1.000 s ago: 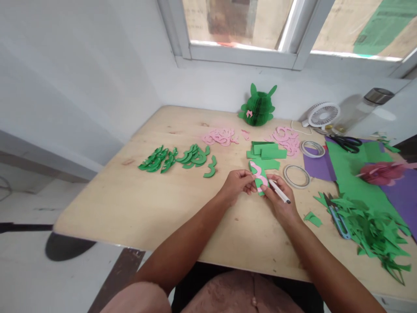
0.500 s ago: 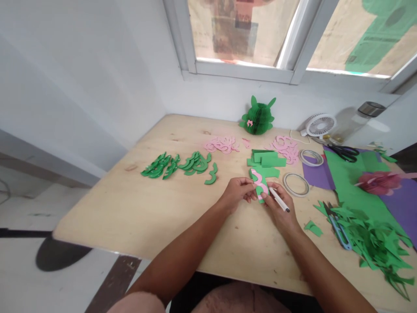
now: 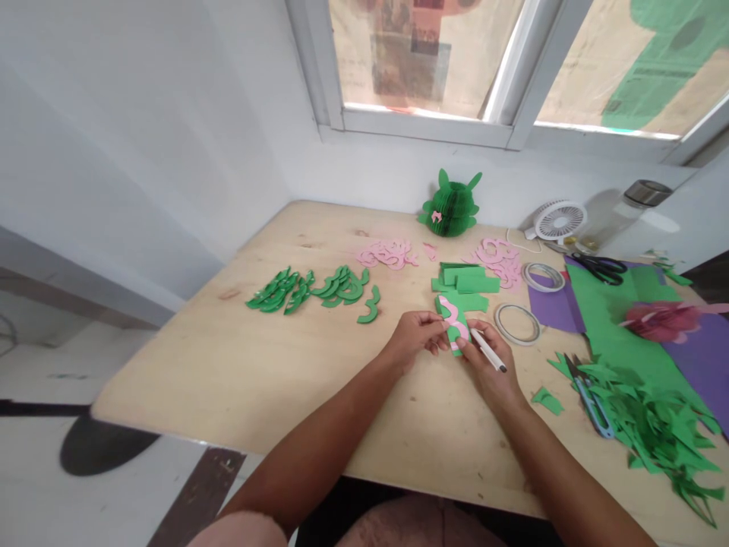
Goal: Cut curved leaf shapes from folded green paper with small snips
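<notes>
My left hand (image 3: 422,333) pinches the left edge of a green paper strip (image 3: 449,334). On the strip lies a wavy pink paper cutout (image 3: 454,313). My right hand (image 3: 490,357) grips the strip's right side, thumb on its lower part, and also has a white pen (image 3: 488,350) between its fingers, dark end pointing down and right. Just beyond the hands sits a stack of green paper rectangles (image 3: 477,283). Left of my hands are wavy green cutouts (image 3: 342,285), with a single green cutout (image 3: 369,306) nearest.
Pink cutouts (image 3: 387,253) lie behind, near a green honeycomb paper figure (image 3: 452,207). To the right are tape rolls (image 3: 517,324), blue-handled snips (image 3: 595,406), green scraps (image 3: 654,418), black scissors (image 3: 599,267), a small fan (image 3: 561,220) and a bottle (image 3: 623,216).
Almost nothing differs. Both hands keep the strip, the pink cutout and the pen in the same place, with only a slight shift of the camera.
</notes>
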`<state>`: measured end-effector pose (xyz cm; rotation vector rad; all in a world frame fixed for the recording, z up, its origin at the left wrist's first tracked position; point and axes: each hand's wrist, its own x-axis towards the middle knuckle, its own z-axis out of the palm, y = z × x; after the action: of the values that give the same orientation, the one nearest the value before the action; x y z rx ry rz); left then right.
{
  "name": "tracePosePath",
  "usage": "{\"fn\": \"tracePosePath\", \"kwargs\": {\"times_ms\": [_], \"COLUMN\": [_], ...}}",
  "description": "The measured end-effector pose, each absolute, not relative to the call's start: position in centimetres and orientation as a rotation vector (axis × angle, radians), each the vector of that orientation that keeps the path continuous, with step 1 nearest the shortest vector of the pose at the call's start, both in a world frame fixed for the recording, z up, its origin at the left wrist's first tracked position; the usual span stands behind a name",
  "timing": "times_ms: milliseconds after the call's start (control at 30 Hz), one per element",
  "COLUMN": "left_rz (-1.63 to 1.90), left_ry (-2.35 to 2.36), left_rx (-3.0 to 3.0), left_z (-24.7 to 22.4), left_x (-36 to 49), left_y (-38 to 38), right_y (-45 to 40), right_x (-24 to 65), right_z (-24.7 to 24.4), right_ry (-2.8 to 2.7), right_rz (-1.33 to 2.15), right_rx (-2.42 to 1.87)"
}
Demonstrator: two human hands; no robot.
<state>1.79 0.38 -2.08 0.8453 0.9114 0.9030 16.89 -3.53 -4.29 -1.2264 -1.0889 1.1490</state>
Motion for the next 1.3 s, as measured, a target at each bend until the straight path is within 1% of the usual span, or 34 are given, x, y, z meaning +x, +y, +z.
{"fn": "tracePosePath", "kwargs": {"times_ms": [667, 1300], "left_rz": [0.932, 0.932], "left_ry": [0.976, 0.939], "left_rx": [0.878, 0.857], "left_z": [-2.13, -2.15], "left_x": [2.02, 1.96], "left_y": [0.37, 0.33], "right_y": [-3.62, -3.54], "right_x": [16.84, 16.81], "right_z": [-4.0, -4.05], "right_ry": [-1.097, -1.103], "right_rz": [1.174, 1.167], "right_rx": [-1.231, -1.223]}}
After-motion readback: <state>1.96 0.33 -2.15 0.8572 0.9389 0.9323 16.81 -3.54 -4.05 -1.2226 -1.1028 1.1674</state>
